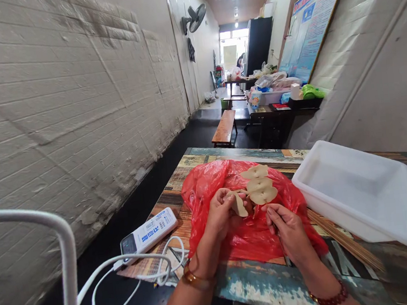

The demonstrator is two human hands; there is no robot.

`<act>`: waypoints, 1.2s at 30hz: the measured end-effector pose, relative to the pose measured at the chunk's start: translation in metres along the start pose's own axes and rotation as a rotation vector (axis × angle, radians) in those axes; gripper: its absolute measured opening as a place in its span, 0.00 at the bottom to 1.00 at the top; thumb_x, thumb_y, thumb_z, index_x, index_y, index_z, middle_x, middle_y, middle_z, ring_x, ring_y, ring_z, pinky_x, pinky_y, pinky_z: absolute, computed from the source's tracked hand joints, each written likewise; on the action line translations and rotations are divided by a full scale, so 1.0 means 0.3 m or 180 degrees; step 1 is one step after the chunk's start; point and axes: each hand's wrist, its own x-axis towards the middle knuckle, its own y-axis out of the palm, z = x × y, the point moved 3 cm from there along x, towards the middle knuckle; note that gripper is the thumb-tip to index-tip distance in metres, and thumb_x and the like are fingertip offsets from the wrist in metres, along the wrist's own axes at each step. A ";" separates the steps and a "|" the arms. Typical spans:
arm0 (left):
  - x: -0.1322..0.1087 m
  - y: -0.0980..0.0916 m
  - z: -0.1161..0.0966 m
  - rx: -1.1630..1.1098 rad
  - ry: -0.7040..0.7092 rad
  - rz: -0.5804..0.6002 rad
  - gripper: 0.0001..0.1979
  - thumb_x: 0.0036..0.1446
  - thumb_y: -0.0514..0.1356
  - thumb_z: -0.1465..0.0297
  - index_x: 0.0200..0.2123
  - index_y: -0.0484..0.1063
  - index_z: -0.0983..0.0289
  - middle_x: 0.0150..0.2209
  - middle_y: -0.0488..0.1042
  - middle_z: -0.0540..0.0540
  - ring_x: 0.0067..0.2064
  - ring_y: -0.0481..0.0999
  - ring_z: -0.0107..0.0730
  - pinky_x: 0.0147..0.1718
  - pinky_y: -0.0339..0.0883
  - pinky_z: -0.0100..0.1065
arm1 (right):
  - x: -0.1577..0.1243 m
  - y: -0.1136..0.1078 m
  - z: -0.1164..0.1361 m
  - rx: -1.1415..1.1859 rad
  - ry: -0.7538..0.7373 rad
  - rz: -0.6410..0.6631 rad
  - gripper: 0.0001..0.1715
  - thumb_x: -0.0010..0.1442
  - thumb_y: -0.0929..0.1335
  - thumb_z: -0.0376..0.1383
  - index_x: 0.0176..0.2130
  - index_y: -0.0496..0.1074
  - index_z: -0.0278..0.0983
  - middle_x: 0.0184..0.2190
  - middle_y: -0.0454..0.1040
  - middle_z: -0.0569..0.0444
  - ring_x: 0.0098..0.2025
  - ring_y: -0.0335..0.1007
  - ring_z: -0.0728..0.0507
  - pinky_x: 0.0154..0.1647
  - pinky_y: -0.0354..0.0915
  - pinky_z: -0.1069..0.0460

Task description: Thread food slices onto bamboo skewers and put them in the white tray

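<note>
My right hand pinches the lower end of a thin wooden skewer. Several flat, beige, rounded food slices are threaded on that skewer above my fingers. Between the thumb and fingers of my left hand is a separate beige slice, bent and hanging beside the skewer. I cannot tell exactly what food the slices are. Both hands are over a crumpled red plastic bag spread on the table. More beige pieces lie partly hidden behind my left fingers.
A white plastic tub stands at the right, with a bundle of wooden skewers beside it. At the left lies a white power bank with a looping white cable. Beyond the patterned table is a wooden bench.
</note>
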 end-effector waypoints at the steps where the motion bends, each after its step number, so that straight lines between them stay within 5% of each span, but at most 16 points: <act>1: 0.000 0.001 0.002 0.0017 -0.0011 0.0000 0.19 0.45 0.65 0.61 0.33 0.59 0.62 0.33 0.77 0.56 0.29 0.77 0.35 0.28 0.70 0.35 | -0.001 0.002 0.000 -0.0011 0.0027 0.0023 0.17 0.53 0.70 0.49 0.35 0.74 0.39 0.20 0.65 0.60 0.19 0.58 0.51 0.18 0.54 0.56; 8: 0.009 -0.006 0.027 0.0660 0.0156 0.0056 0.16 0.48 0.62 0.62 0.34 0.59 0.62 0.28 0.75 0.52 0.22 0.74 0.30 0.20 0.67 0.30 | -0.005 0.015 0.014 0.0051 0.0043 0.0168 0.16 0.54 0.70 0.48 0.35 0.74 0.38 0.20 0.65 0.60 0.19 0.58 0.52 0.18 0.55 0.57; 14: 0.020 -0.016 0.039 0.1050 0.0372 0.0078 0.13 0.51 0.58 0.65 0.39 0.61 0.64 0.28 0.75 0.52 0.22 0.73 0.28 0.23 0.68 0.30 | -0.012 0.018 0.012 0.0077 0.0050 0.0277 0.14 0.55 0.69 0.47 0.34 0.74 0.39 0.20 0.64 0.60 0.19 0.57 0.52 0.19 0.55 0.56; 24: 0.009 0.002 0.020 0.0376 0.0233 0.0073 0.21 0.42 0.60 0.76 0.44 0.66 0.65 0.36 0.77 0.55 0.33 0.76 0.30 0.33 0.69 0.29 | -0.009 0.017 0.007 0.0018 0.0100 0.0265 0.16 0.54 0.70 0.48 0.34 0.74 0.39 0.20 0.64 0.61 0.19 0.58 0.52 0.18 0.55 0.56; 36: 0.030 -0.039 0.043 0.0043 0.0011 -0.0052 0.19 0.40 0.68 0.68 0.38 0.72 0.66 0.31 0.76 0.54 0.29 0.75 0.30 0.29 0.68 0.30 | -0.005 0.026 0.007 -0.0090 0.0102 0.0373 0.17 0.54 0.69 0.49 0.33 0.73 0.38 0.21 0.65 0.60 0.19 0.58 0.52 0.20 0.54 0.56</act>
